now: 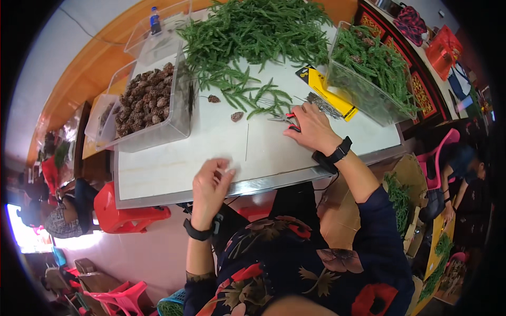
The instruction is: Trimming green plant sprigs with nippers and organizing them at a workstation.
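My right hand (314, 128) lies on the white table with its fingers closed round a pair of pliers (291, 122) with red and black handles; the jaws point left. Over the table's front edge hovers my left hand (210, 185), slightly blurred, its fingers loosely bent and apart, with nothing visible in them. Between the hands a thin straight wire (247, 143) lies on the tabletop. Two loose pine cones, one by the bin (213, 99) and one above the wire (237, 116), rest near green artificial sprigs (266, 100). A bundle of wires (324, 107) sits beyond my right hand.
A clear plastic bin (158, 138) of pine cones stands at left. Green sprigs (258, 31) heap at the far side. At right, a second clear bin (363, 102) holds sprigs, beside a yellow and black card (333, 95). A red stool (124, 213) stands left of the table.
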`<act>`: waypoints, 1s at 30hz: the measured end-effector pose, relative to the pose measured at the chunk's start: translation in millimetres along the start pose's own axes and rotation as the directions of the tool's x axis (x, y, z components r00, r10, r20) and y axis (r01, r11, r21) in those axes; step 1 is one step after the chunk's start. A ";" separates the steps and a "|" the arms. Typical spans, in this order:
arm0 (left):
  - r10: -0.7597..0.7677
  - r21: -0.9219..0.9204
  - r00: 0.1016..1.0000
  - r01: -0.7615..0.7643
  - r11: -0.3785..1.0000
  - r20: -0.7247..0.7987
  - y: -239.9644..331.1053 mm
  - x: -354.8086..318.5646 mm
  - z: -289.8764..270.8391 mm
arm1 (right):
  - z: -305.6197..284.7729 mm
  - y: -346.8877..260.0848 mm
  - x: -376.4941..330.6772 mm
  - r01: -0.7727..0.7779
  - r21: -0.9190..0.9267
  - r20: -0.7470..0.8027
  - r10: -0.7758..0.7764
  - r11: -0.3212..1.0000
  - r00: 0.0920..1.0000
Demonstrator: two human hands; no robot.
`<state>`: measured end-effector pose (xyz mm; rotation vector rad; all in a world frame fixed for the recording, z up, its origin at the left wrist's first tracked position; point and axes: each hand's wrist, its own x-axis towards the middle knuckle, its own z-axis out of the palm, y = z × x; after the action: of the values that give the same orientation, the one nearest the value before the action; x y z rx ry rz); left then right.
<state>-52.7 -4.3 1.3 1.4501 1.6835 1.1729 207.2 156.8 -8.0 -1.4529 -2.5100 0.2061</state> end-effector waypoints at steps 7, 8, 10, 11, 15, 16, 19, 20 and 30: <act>0.248 0.622 0.969 -0.193 0.759 -0.003 13.5 99.2 12.0 | 8.5 10.6 -4.7 0.044 0.023 -0.095 -0.042 0.999 0.995; 0.138 0.721 0.990 -0.104 0.686 0.012 18.8 112.8 14.4 | 4.1 7.6 -5.7 0.055 0.034 -0.112 -0.051 0.998 0.992; 0.028 0.807 1.000 -0.021 0.591 0.005 11.6 141.9 20.8 | 1.9 4.3 -4.0 0.041 0.037 -0.082 -0.038 0.998 0.996; 0.058 0.823 0.997 0.007 0.567 -0.048 2.2 154.7 26.1 | 1.6 3.8 -4.8 0.029 0.036 -0.062 -0.027 0.999 0.998; 0.119 0.852 0.976 0.098 0.515 -0.184 -24.8 191.2 35.9 | -5.0 1.5 -5.5 0.089 0.083 -0.146 -0.076 0.993 0.986; 0.112 0.849 0.972 0.119 0.515 -0.205 -28.3 197.2 36.4 | -7.5 1.8 -2.8 0.094 0.087 -0.150 -0.080 0.992 0.985; 0.091 0.830 0.971 0.138 0.540 -0.221 -40.7 208.8 24.7 | -13.1 -5.3 9.3 0.227 0.285 -0.365 -0.113 0.931 0.924; 0.076 0.811 0.976 0.127 0.571 -0.206 -44.8 211.0 18.1 | -14.1 -9.5 13.8 0.233 0.290 -0.367 -0.117 0.928 0.923; 0.047 -0.378 0.997 -0.069 0.923 -0.067 43.0 113.6 40.5 | -10.1 -42.8 33.9 0.045 0.947 -0.049 0.006 0.319 0.999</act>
<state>-22.1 115.7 34.0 1.2380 1.3576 1.4900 157.9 165.0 16.3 -0.8232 -1.6632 1.3765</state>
